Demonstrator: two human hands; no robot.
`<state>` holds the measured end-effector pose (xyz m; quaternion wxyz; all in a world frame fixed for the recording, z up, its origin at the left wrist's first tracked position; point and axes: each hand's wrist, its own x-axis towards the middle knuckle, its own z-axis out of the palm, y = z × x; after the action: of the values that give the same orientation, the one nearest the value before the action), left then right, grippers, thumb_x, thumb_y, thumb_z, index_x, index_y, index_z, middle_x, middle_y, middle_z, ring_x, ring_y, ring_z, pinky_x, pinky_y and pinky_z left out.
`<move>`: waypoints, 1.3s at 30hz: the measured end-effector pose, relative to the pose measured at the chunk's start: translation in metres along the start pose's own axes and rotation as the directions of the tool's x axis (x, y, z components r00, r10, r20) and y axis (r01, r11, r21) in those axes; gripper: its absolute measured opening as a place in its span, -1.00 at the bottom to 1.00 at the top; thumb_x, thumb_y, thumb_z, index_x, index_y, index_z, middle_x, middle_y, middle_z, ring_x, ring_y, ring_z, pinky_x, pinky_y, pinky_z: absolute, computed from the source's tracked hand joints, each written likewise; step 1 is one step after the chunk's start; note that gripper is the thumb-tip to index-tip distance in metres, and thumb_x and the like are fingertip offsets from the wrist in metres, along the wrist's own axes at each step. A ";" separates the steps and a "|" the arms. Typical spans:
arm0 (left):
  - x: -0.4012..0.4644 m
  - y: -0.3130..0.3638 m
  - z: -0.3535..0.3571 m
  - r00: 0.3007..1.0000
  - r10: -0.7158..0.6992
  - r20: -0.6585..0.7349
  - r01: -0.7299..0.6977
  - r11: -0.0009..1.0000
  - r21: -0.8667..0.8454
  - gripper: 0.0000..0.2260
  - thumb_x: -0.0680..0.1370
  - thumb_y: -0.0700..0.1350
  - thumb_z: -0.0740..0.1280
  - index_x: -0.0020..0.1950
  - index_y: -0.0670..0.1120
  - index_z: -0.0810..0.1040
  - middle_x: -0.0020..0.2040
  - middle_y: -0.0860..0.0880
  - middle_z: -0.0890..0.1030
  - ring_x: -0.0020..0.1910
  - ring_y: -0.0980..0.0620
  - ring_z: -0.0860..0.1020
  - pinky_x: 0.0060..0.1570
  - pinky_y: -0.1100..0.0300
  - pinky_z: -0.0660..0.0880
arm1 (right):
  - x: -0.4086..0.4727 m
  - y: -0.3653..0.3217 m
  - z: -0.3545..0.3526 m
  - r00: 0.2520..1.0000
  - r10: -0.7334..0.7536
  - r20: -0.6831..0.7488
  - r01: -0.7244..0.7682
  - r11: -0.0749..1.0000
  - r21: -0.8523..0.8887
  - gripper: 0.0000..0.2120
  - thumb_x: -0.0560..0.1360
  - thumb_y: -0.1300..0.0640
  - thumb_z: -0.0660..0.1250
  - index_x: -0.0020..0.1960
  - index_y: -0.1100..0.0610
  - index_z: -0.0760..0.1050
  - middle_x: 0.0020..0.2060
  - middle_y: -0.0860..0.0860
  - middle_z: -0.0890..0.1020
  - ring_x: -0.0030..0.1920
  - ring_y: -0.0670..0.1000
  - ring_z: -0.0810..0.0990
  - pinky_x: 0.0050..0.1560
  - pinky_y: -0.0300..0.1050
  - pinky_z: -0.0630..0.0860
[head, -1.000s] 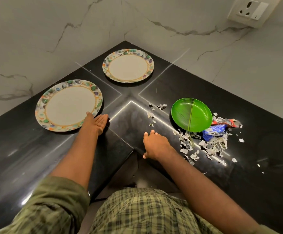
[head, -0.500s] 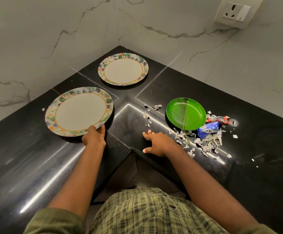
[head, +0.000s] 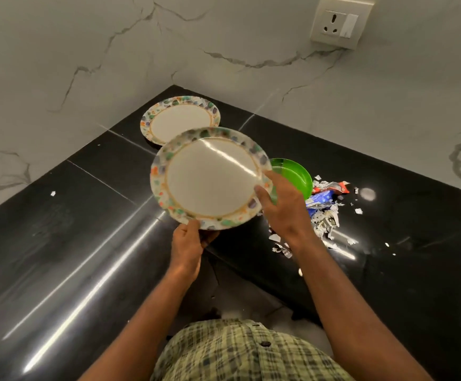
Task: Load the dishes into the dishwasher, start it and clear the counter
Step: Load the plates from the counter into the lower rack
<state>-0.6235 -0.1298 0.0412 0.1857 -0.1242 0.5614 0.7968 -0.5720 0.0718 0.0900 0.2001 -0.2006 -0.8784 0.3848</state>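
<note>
Now lifting the near patterned plate (head: 210,177) clear of the black counter (head: 72,243): left hand (head: 186,247) pinching its near rim, right hand (head: 284,204) curled around its right edge. Beyond, second patterned plate (head: 179,119); rightward, green plate (head: 292,174), paper scraps (head: 325,224). Next, probably carrying it level to the dishwasher, unseen.

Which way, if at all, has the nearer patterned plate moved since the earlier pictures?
Yes. The nearer plate is lifted off the counter and carried right, now overlapping the far plate and green plate, held by both hands.
</note>
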 end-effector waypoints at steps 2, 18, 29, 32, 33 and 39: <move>-0.016 -0.008 0.022 0.995 -0.018 0.099 0.013 0.998 0.054 -0.78 0.72 -0.24 0.18 0.12 -0.16 0.64 0.05 -0.12 0.75 0.08 -0.06 0.71 -0.01 0.09 0.67 | -0.009 0.004 -0.013 0.999 -0.045 0.004 0.045 0.996 -0.077 -0.49 0.63 -0.07 0.36 0.52 0.06 0.39 0.42 0.04 0.53 0.39 0.06 0.48 0.34 0.03 0.50; -0.106 -0.093 0.127 0.853 -0.233 0.468 0.106 0.954 0.281 -0.76 0.75 -0.17 0.17 0.22 -0.23 0.60 0.14 -0.20 0.72 0.15 -0.16 0.70 0.13 -0.02 0.67 | -0.102 0.085 -0.111 0.995 0.028 -0.098 -0.079 0.823 -0.563 -0.66 0.63 -0.05 0.29 0.31 0.10 0.42 0.23 0.11 0.49 0.15 0.12 0.51 0.12 0.08 0.57; -0.113 -0.101 0.156 0.651 -0.409 0.640 0.059 0.867 0.495 -0.74 0.76 -0.12 0.14 0.25 -0.19 0.57 0.11 -0.18 0.74 0.13 -0.17 0.71 0.13 -0.02 0.66 | -0.136 0.099 -0.148 0.940 0.264 -0.215 -0.341 0.713 -0.612 -0.61 0.65 -0.13 0.21 0.33 0.10 0.45 0.26 0.09 0.50 0.20 0.11 0.48 0.12 0.06 0.56; -0.110 -0.102 0.163 0.552 -0.449 0.703 0.006 0.845 0.535 -0.71 0.77 -0.10 0.13 0.29 -0.22 0.56 0.14 -0.20 0.73 0.16 -0.21 0.69 0.20 -0.10 0.63 | -0.144 0.098 -0.158 0.914 0.288 -0.287 -0.405 0.705 -0.582 -0.65 0.64 -0.11 0.24 0.29 0.10 0.49 0.21 0.08 0.54 0.17 0.11 0.51 0.08 0.04 0.56; -0.110 -0.102 0.166 0.524 -0.453 0.721 -0.017 0.841 0.541 -0.70 0.77 -0.10 0.12 0.30 -0.22 0.56 0.15 -0.19 0.72 0.17 -0.20 0.69 0.20 -0.09 0.63 | -0.147 0.097 -0.160 0.906 0.286 -0.312 -0.419 0.706 -0.571 -0.66 0.63 -0.10 0.25 0.28 0.10 0.50 0.20 0.07 0.56 0.15 0.11 0.52 0.06 0.04 0.57; -0.113 -0.110 0.182 0.454 -0.472 0.756 -0.176 0.784 0.595 -0.62 0.78 0.00 0.09 0.16 -0.19 0.62 0.04 -0.16 0.74 0.02 -0.18 0.70 -0.07 0.03 0.64 | -0.181 0.090 -0.172 0.844 0.315 -0.435 -0.516 0.696 -0.499 -0.68 0.61 -0.05 0.31 0.30 0.05 0.54 0.20 0.02 0.61 0.16 0.07 0.56 0.07 0.00 0.59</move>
<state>-0.4724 0.0569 0.0555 0.5494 0.3175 0.5887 0.5008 -0.3149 0.1390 0.0934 0.1706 -0.5078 -0.8400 0.0859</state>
